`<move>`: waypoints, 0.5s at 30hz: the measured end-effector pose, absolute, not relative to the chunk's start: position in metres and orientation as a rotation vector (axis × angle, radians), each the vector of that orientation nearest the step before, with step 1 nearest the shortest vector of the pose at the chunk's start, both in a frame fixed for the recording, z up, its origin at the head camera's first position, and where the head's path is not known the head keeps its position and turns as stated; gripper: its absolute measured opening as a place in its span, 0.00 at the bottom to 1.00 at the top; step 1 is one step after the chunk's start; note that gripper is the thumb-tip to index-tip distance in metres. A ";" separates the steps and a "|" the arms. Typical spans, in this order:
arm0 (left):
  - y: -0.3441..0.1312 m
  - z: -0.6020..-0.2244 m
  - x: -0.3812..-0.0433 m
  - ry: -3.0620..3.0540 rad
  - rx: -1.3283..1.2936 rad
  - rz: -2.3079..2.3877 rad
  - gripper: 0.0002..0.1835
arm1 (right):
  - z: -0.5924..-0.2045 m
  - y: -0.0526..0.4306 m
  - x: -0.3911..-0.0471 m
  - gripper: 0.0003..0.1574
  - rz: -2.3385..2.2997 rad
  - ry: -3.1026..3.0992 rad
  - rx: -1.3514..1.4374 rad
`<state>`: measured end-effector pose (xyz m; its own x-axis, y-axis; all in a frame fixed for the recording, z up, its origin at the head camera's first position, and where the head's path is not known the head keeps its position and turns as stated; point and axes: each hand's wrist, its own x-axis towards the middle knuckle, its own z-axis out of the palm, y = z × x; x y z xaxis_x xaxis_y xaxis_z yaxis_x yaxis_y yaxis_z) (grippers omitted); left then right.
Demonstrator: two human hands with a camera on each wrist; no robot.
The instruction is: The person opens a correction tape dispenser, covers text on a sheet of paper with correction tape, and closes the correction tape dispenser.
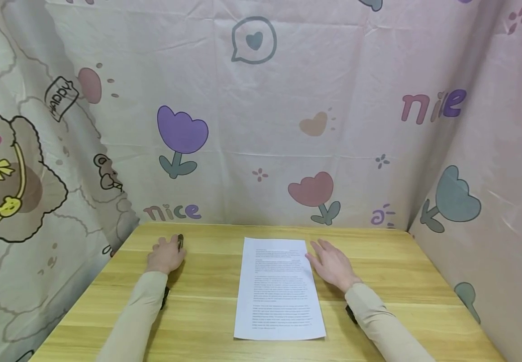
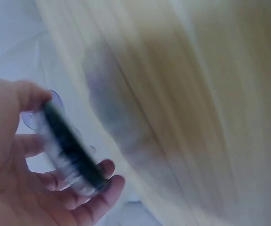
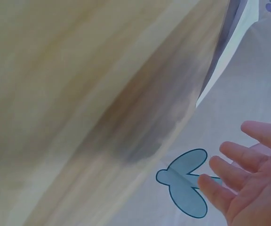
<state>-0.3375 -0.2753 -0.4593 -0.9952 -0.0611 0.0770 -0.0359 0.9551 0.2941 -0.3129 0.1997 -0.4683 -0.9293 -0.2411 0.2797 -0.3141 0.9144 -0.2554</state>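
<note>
Cloth backdrop (image 1: 251, 110): cartoon prints everywhere, hung behind the desk and down both sides. We reckon it's there to screen off the rest of the room.
Worktop (image 1: 206, 281): pale wood-grain, with room around the paper, so both arms can lie out without crossing.
Printed sheet (image 1: 278, 291): flat near the middle, between the two hands, long side running away from the person. Our guess is it's set there so either side is an easy reach. The text is too small for us to read.
Beige sleeves (image 1: 136, 311): one per arm, coming in from the near edge on either side of the paper.
Right hand (image 1: 333, 264): nothing in it, fingers spread and relaxed, just beside the paper's right edge. We can't tell if the thumb touches it.
Left hand (image 1: 165, 255): out to the left, well apart from the paper, grasping the little dark item.
Black wrist pieces (image 1: 165, 297): one under each cuff, probably the wrist cameras, tucked where they'd see the palms.
Little dark item (image 2: 72, 146): held end to end, thumb at one tip, fingers at the other, looks like that leaves its long side exposed. Too blurry for us to name.
</note>
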 end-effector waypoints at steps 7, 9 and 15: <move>-0.249 -0.454 -0.339 -2.972 0.008 -0.519 0.32 | -0.467 0.196 -0.315 0.31 0.512 -2.796 0.373; -0.240 -0.452 -0.338 -2.961 -0.018 -0.608 0.32 | -0.466 0.195 -0.315 0.30 0.540 -2.788 0.364; -0.210 -0.443 -0.337 -2.944 -0.108 -0.767 0.36 | -0.464 0.191 -0.316 0.27 0.555 -2.779 0.361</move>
<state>-0.3373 -0.2100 -0.4427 -0.9927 0.0436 0.1122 0.0928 0.8707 0.4830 -0.3160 0.1911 -0.4637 -0.9283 -0.1864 0.3218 -0.2957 0.8947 -0.3348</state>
